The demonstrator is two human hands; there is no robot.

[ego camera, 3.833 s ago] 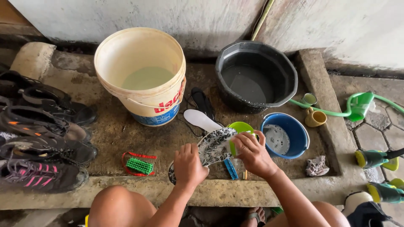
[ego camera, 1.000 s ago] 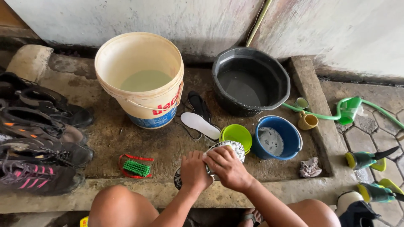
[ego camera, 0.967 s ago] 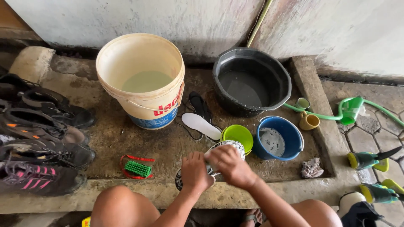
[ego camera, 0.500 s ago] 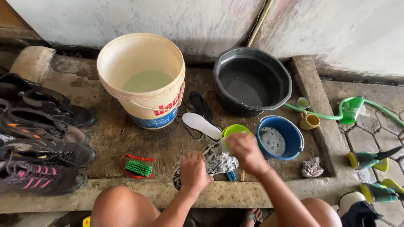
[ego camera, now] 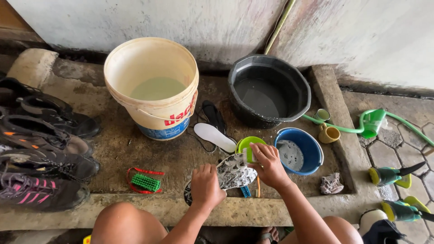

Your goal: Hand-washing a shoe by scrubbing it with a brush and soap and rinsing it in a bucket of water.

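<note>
I see the left hand [ego camera: 205, 186] clamped on the patterned insole [ego camera: 234, 171], the right hand [ego camera: 267, 165] closed around something small at its toe end, beside the blue basin [ego camera: 313, 149]

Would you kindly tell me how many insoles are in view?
3: a soapy insole in both hands, a white insole and a black insole beside the cream bucket. Others may be hidden.

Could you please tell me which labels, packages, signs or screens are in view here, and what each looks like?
Printed label: on the front of the cream bucket, left of the black basin; red lettering above a blue band.
No other packages, signs or screens can be seen.
</note>
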